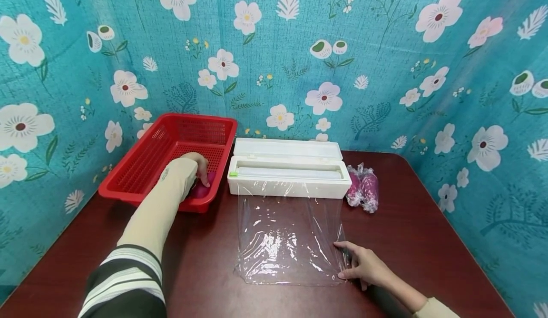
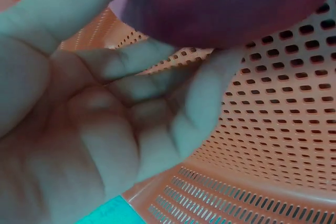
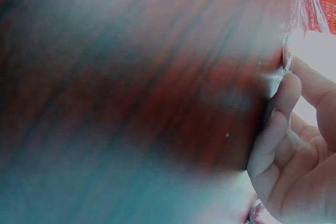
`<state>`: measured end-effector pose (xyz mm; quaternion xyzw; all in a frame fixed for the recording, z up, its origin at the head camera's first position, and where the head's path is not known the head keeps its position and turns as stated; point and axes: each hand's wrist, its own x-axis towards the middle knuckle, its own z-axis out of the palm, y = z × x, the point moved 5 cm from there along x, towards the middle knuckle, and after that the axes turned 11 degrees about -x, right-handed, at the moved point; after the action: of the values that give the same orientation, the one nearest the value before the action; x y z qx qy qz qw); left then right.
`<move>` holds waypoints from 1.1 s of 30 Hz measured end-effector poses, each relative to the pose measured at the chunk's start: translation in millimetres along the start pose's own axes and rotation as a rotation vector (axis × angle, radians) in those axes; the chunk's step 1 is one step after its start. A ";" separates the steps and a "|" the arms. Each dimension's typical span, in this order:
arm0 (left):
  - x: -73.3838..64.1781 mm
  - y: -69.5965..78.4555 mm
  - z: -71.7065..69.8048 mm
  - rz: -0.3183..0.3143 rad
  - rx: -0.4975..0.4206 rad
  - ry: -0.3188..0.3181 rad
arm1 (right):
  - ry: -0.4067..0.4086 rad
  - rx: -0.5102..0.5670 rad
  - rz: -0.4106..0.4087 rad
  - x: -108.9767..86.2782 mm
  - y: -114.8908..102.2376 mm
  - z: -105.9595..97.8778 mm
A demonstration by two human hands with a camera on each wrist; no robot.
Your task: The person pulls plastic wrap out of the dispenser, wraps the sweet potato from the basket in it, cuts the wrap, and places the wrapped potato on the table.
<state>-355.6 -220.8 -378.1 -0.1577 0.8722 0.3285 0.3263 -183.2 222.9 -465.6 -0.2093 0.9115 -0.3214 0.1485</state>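
My left hand (image 1: pixel 199 163) reaches into the red perforated basket (image 1: pixel 122 195) at the left. Its thumb and fingers hold a smooth, rounded purple thing (image 2: pixel 236 9), whose kind I cannot tell. Part of that purple thing is hidden under the hand in the head view. On the right, my right hand (image 1: pixel 366 264) pinches the front right corner of a clear sheet of plastic wrap (image 1: pixel 278 244). This sheet lies stretched over the table, running forward from the white wrap dispenser box (image 1: pixel 291 189). A roll (image 1: pixel 287 173) sits inside the box, under its raised lid.
Purple bundles (image 1: pixel 369 189) wrapped in clear film lie beside the box's right end. A small green piece (image 1: pixel 233 173) sits on the box's left front edge. Behind the dark red-brown table (image 1: pixel 428 242) hangs a flowered teal cloth (image 1: pixel 274 70).
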 end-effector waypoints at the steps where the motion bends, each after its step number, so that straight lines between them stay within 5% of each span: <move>1: -1.1 -0.1 -0.6 -0.010 -0.018 0.018 | -0.002 -0.001 0.002 -0.1 0.2 0.0; 7: -5.8 1.0 -6.5 0.106 -0.066 0.087 | -0.003 0.005 0.002 -0.1 2.0 0.2; 12: 3.4 4.8 -12.6 0.244 0.123 0.070 | -0.002 -0.003 0.003 0.0 2.5 0.1; 16: 4.5 6.7 -17.3 0.314 0.160 0.075 | 0.001 -0.009 -0.005 -0.4 2.0 -0.2; 25: -12.1 -6.4 -29.6 0.346 -0.201 0.126 | -0.006 -0.008 -0.005 -0.7 2.8 0.7; 33: -30.6 -4.4 -38.6 0.459 -0.363 0.109 | -0.003 -0.027 -0.015 0.4 1.7 0.1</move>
<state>-348.8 -248.4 -337.6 -0.0293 0.8284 0.5352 0.1625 -184.0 223.9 -466.8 -0.2185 0.9140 -0.3096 0.1449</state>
